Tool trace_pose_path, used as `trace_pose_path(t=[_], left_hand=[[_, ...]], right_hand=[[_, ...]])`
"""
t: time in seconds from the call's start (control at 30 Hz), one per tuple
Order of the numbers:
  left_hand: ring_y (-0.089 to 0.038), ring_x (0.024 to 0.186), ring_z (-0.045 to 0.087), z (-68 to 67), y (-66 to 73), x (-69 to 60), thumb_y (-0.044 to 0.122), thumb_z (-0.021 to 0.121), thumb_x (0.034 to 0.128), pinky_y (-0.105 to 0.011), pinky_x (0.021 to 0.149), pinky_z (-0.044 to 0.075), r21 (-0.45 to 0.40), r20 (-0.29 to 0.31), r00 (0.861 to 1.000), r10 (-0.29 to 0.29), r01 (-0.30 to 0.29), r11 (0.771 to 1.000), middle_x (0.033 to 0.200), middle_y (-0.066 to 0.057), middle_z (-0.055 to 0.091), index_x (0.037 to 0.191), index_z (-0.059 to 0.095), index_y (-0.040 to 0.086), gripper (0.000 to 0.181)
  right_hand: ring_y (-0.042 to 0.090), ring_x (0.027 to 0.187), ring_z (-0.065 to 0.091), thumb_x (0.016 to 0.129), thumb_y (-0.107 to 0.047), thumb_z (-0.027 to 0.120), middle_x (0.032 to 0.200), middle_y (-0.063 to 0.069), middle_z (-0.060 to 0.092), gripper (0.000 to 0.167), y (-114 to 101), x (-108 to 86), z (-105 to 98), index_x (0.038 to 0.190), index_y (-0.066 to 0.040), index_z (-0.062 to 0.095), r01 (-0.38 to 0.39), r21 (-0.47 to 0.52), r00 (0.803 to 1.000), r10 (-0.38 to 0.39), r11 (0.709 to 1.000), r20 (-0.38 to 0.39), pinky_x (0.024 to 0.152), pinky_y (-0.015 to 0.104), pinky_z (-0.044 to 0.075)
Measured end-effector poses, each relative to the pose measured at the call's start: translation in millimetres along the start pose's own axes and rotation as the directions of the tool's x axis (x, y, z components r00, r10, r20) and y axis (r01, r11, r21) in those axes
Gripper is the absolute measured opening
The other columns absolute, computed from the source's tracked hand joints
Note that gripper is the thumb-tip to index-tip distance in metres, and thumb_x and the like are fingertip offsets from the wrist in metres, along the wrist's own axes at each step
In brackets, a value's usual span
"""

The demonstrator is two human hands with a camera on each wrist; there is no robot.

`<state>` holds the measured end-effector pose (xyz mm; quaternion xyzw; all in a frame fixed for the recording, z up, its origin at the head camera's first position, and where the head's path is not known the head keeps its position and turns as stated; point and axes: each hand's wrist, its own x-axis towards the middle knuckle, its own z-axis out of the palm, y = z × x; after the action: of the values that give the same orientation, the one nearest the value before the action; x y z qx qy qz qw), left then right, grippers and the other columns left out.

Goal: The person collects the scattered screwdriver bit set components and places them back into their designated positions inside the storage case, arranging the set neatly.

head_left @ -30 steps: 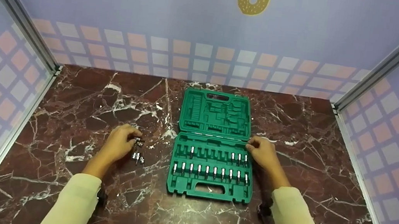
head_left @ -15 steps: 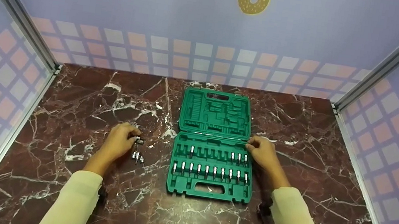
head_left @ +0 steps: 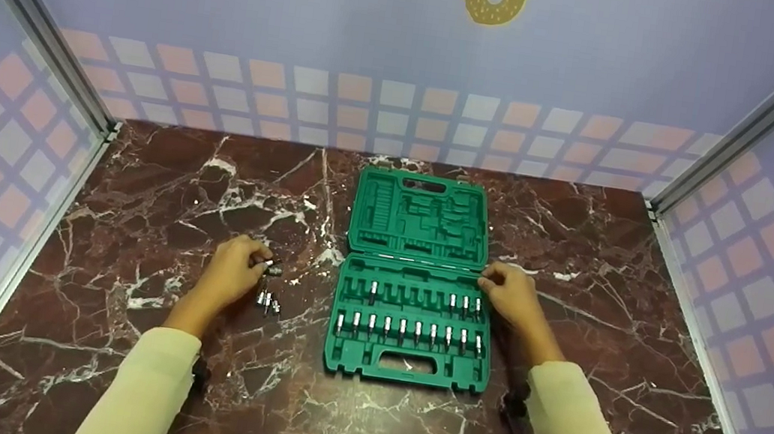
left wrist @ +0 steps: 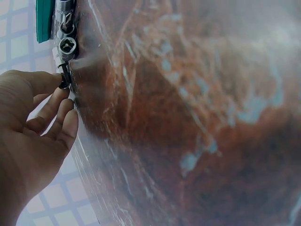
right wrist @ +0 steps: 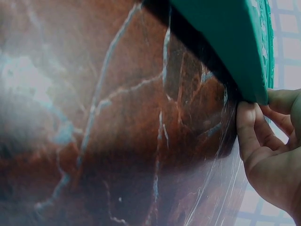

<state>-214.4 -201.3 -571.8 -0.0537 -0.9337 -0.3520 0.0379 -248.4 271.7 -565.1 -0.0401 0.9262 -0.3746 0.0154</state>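
The green case [head_left: 417,274] lies unfolded on the marble table, with a row of metal bits in its front slots and several more in the row behind. Left of it, my left hand [head_left: 234,273] pinches a small metal bit [left wrist: 64,77] between thumb and forefinger, clearest in the left wrist view. Several loose bits [head_left: 268,300] lie beside that hand. At the case's right edge near the hinge, my right hand [head_left: 511,295] grips the corner; in the right wrist view its thumb and fingers [right wrist: 247,122] hold the green edge [right wrist: 251,89].
The marble table [head_left: 358,425] is bounded by a patterned back wall [head_left: 382,35] and side walls with metal corner strips. The case lid [head_left: 421,216] lies laid back toward the back wall, its moulded inside facing up.
My left hand has shifted very slightly at the loose bits, and one bit shows between its fingertips. The right hand and the case have stayed in place.
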Motion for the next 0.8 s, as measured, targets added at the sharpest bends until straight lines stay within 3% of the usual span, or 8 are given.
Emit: trace_pose_path(t=[0.43, 0.57, 0.8], left_hand=[[-0.036, 0.091, 0.063, 1.4, 1.4, 4.7, -0.006, 0.073, 0.0836, -0.05, 0.087, 0.054, 0.003, 0.001, 0.999, -0.04, 0.04, 0.999, 0.094, -0.019, 0.063, 0.094, 0.071, -0.005, 0.011], [-0.035, 0.091, 0.063, 1.5, 2.0, 5.0, -0.005, 0.073, 0.0852, -0.049, 0.085, 0.055, 0.014, 0.003, 0.999, -0.038, 0.038, 0.999, 0.094, -0.02, 0.062, 0.093, 0.07, -0.005, 0.008], [-0.033, 0.083, 0.066, 1.6, 1.6, 5.7, -0.007, 0.071, 0.0838, -0.04, 0.077, 0.056, -0.011, -0.043, 0.999, -0.007, 0.007, 1.0, 0.09, -0.02, 0.067, 0.088, 0.069, -0.005, 0.005]], right_hand=[[0.035, 0.097, 0.067, 0.092, -0.007, 0.071, 0.104, 0.019, 0.074, 0.007, 2.5, 2.7, 2.4, 0.094, 0.0, 0.073, 0.02, -0.018, 0.999, -0.021, 1.0, -0.04, 0.089, 0.052, 0.052], [0.034, 0.097, 0.066, 0.094, -0.01, 0.071, 0.109, 0.018, 0.074, 0.007, 1.5, 1.9, 1.0, 0.096, -0.003, 0.073, 0.004, -0.007, 1.0, -0.004, 1.0, -0.014, 0.087, 0.051, 0.052], [0.036, 0.104, 0.066, 0.096, -0.01, 0.07, 0.119, 0.02, 0.072, 0.007, 0.5, 0.5, -0.1, 0.097, -0.003, 0.072, -0.015, -0.004, 1.0, 0.015, 1.0, -0.001, 0.09, 0.054, 0.053]])
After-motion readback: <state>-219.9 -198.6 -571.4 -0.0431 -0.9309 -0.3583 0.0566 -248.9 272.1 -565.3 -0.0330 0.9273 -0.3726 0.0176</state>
